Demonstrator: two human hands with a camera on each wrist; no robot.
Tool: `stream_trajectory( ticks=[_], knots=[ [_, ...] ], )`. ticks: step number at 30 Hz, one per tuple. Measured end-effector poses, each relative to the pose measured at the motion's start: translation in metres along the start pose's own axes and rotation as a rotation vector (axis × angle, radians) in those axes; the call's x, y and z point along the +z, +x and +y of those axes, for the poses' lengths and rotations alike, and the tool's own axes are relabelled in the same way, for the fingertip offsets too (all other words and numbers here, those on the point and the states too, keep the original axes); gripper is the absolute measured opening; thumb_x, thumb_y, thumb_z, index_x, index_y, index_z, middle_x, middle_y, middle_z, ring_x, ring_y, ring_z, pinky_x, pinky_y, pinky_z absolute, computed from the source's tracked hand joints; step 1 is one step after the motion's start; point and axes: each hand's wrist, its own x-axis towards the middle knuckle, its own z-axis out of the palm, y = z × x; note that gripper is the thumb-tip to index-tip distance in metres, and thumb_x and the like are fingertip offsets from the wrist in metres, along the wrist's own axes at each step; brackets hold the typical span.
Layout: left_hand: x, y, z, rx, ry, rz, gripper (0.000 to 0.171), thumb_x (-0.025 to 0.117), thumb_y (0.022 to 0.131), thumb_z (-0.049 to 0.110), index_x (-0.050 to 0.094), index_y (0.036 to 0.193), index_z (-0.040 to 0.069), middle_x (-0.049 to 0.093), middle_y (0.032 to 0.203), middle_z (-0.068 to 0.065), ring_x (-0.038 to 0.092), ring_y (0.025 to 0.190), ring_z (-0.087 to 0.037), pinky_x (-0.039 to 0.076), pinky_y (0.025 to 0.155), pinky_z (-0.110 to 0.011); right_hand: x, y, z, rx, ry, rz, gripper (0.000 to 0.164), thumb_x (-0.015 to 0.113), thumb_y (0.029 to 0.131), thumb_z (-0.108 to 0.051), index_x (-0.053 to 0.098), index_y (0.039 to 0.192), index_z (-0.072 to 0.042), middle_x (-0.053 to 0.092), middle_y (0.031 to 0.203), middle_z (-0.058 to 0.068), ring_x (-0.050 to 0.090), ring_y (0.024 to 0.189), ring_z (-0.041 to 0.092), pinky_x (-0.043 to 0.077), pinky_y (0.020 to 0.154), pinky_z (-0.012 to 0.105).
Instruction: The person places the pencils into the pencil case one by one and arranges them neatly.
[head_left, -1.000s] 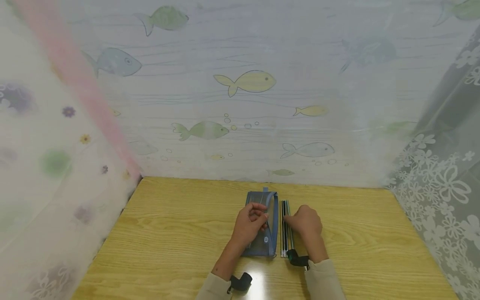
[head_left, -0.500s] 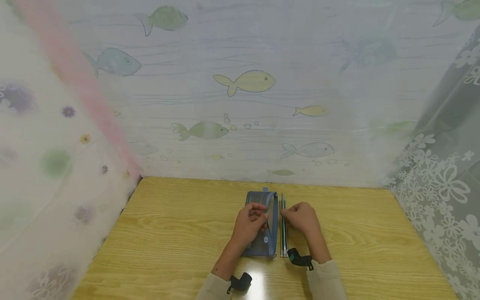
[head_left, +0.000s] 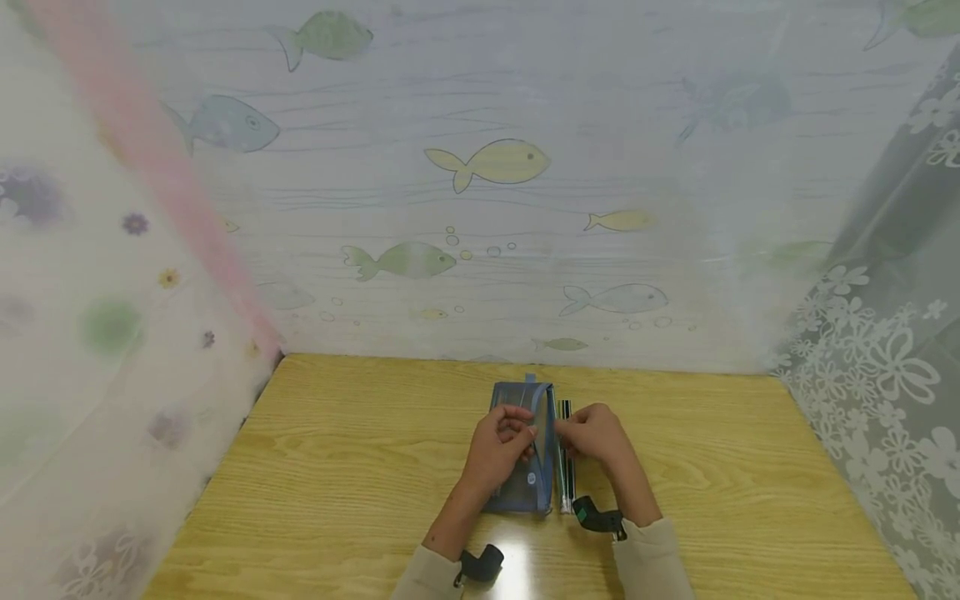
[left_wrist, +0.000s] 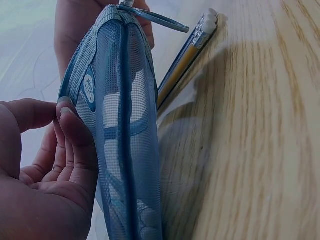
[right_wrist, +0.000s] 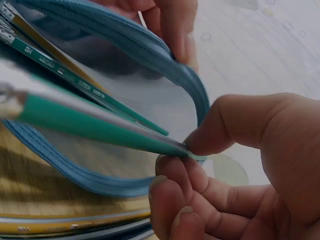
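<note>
A blue mesh pencil case (head_left: 517,492) lies on the table with its zipped mouth spread wide toward the right. My left hand (head_left: 498,450) pinches the upper edge of that mouth, as the left wrist view also shows. Between thumb and fingers, my right hand (head_left: 602,435) holds a green pencil (right_wrist: 95,122) right at the opening. Inside the case, another green pencil (right_wrist: 60,70) and a yellow pencil (right_wrist: 37,31) are visible. Several loose pencils (right_wrist: 75,226) lie side by side on the table beside the case, below my right hand.
The wood-grain table (head_left: 360,467) reaches back to a fish-print sheet (head_left: 495,217). A flowered sheet (head_left: 112,333) borders the left, and a lace-patterned curtain (head_left: 885,375) the right. Black wrist cameras (head_left: 482,564) stick out from both sleeves.
My right hand has picked a green pencil from the loose row and brought it left to the case's mouth. My left hand has kept its place on the case.
</note>
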Motion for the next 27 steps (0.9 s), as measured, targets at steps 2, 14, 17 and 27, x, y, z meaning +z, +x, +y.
stream_trajectory(
  ticks=[2,14,17,27],
  knots=[
    [0.0,0.0,0.0,0.003,0.002,-0.001,0.024,0.071,0.102,0.006,0.064,0.122,-0.005,0.067,0.094,-0.016,0.065,0.069,-0.014,0.058,0.062,-0.025,0.002,0.001,0.0,0.001,0.021,0.0,0.026,0.071,0.091,-0.013,0.074,0.069,0.0,0.068,0.06,0.006,0.068,0.057,0.021,0.058,0.056,0.031],
    [0.001,0.001,-0.001,0.001,0.002,0.007,0.022,0.071,0.101,0.003,0.064,0.12,-0.004,0.066,0.093,-0.013,0.066,0.068,-0.014,0.057,0.061,-0.022,0.015,0.003,-0.003,0.001,0.082,0.07,0.026,0.069,0.09,-0.01,0.069,0.065,-0.002,0.059,0.055,-0.002,0.055,0.051,0.013,0.046,0.05,0.024],
    [0.001,0.001,-0.001,-0.002,0.006,0.011,0.022,0.071,0.101,0.003,0.064,0.12,-0.004,0.067,0.092,-0.014,0.066,0.069,-0.015,0.057,0.061,-0.022,0.016,0.002,-0.004,0.001,0.082,0.082,0.024,0.069,0.09,-0.01,0.071,0.068,0.0,0.061,0.057,0.0,0.058,0.053,0.013,0.049,0.051,0.025],
    [0.002,0.001,-0.002,-0.009,0.012,0.011,0.022,0.071,0.101,0.004,0.065,0.121,-0.005,0.068,0.095,-0.017,0.066,0.07,-0.015,0.057,0.061,-0.022,0.016,0.002,-0.005,0.0,0.063,0.094,0.02,0.07,0.09,-0.012,0.073,0.075,0.001,0.066,0.065,0.003,0.062,0.059,0.015,0.051,0.053,0.026]
  ],
)
